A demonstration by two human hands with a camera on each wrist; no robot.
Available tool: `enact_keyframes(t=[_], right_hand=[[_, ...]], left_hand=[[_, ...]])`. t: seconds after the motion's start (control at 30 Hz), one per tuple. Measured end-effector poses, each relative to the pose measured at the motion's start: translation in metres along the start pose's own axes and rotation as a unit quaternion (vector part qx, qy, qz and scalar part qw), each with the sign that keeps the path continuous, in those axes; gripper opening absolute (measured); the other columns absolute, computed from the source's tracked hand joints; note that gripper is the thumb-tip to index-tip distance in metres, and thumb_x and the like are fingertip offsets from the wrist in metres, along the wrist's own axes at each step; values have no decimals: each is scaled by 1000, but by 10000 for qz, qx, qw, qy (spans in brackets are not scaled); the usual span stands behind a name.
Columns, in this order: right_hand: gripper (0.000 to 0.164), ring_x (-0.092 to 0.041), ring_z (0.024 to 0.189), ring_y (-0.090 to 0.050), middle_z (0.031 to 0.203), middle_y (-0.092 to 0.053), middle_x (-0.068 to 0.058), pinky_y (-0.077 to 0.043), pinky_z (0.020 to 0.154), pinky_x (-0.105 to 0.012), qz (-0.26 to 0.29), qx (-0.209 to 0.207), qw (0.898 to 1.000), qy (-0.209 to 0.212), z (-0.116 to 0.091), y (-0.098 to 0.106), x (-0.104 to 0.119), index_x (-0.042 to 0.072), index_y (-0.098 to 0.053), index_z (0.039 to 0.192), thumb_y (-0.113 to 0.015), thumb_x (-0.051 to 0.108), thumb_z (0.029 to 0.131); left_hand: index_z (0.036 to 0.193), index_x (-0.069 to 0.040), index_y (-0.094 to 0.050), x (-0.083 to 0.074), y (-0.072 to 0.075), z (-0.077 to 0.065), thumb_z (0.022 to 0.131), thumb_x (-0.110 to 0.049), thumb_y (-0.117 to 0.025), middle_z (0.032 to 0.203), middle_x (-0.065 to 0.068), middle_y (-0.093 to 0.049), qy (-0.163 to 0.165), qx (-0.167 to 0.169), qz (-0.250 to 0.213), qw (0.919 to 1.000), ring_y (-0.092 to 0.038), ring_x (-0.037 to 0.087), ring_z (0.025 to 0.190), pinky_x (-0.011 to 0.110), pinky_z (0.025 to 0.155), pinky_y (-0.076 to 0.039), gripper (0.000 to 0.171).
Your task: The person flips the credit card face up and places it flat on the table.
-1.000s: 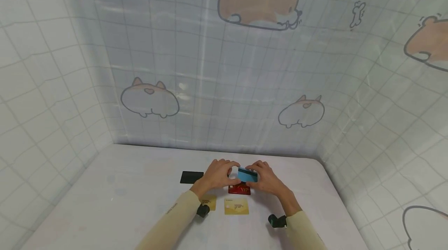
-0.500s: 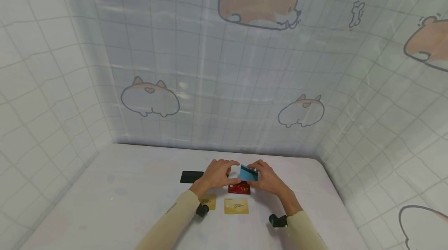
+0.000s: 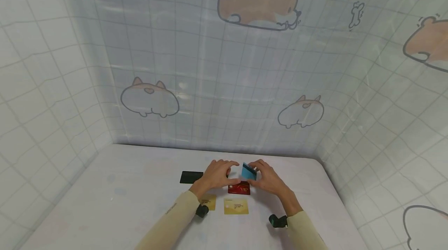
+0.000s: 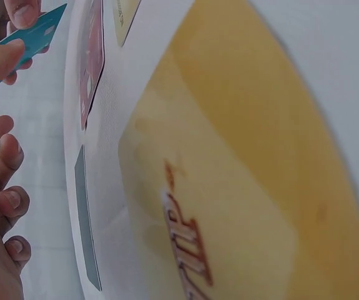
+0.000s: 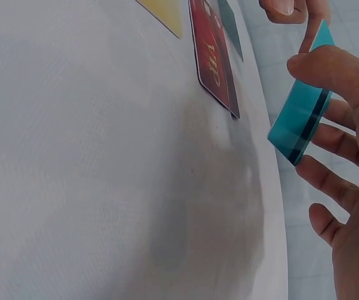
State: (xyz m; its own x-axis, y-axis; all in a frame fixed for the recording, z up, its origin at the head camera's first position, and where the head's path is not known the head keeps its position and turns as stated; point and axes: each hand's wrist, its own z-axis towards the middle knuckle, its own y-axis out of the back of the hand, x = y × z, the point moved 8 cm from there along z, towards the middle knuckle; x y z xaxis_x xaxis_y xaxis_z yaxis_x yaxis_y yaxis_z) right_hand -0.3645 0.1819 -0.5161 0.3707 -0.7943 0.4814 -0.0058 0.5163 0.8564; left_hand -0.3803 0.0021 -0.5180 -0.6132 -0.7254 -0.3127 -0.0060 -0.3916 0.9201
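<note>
My right hand [image 3: 267, 177] pinches a blue bank card [image 3: 249, 171] between thumb and fingers, holding it tilted above the table. A dark stripe crosses one face; the left wrist view shows a chip on the other. My left hand [image 3: 217, 173] is held beside the card, thumb and index finger spread apart. In the head view these fingertips stand clear of the card's edge. Below the hands lies a red VIP card [image 3: 239, 189]. Nearer are a yellow card [image 3: 236, 206] and a second yellow card [image 3: 209, 201], partly hidden by my left wrist.
A black card [image 3: 191, 177] lies left of my left hand, its right end hidden. The white table [image 3: 115, 199] meets patterned cloth walls [image 3: 224, 86] at the back and sides. Dark wrist-worn devices [image 3: 277, 221] sit at both wrists.
The blue card has turned in my right hand to a steeper tilt, its left edge shifting right, away from my left fingers. Both hands stay nearly in place; the lying cards have not moved.
</note>
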Motion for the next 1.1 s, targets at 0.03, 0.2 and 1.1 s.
enact_keyframes(t=[0.03, 0.2, 1.1], right_hand=[[53, -18, 106, -58, 119, -58, 7, -51, 89, -42, 20, -15, 10000, -17, 0, 0, 0, 21, -62, 128, -81, 40, 82], [59, -16, 105, -59, 117, -57, 8, -51, 88, -41, -26, -59, 9999, -90, 1, 0, 0, 24, -58, 133, -82, 41, 82], [74, -22, 110, -60, 113, -58, 5, -49, 92, -50, 78, -191, 9998, -67, 6, 0, 3, 39, -44, 146, -81, 30, 82]], left_hand=[[139, -29, -57, 0, 0, 0, 86, -68, -65, 78, -12, -55, -1, -10, -6, 10000, -47, 8, 75, 33, 76, -36, 66], [139, -28, -58, 0, 2, 0, 86, -66, -66, 77, -11, -55, 9, -17, -73, 10000, -47, 8, 75, 34, 77, -36, 66], [139, -30, -57, 8, -1, 4, 86, -69, -64, 77, -13, -52, -33, 63, -117, 9999, -46, 9, 75, 35, 78, -37, 66]])
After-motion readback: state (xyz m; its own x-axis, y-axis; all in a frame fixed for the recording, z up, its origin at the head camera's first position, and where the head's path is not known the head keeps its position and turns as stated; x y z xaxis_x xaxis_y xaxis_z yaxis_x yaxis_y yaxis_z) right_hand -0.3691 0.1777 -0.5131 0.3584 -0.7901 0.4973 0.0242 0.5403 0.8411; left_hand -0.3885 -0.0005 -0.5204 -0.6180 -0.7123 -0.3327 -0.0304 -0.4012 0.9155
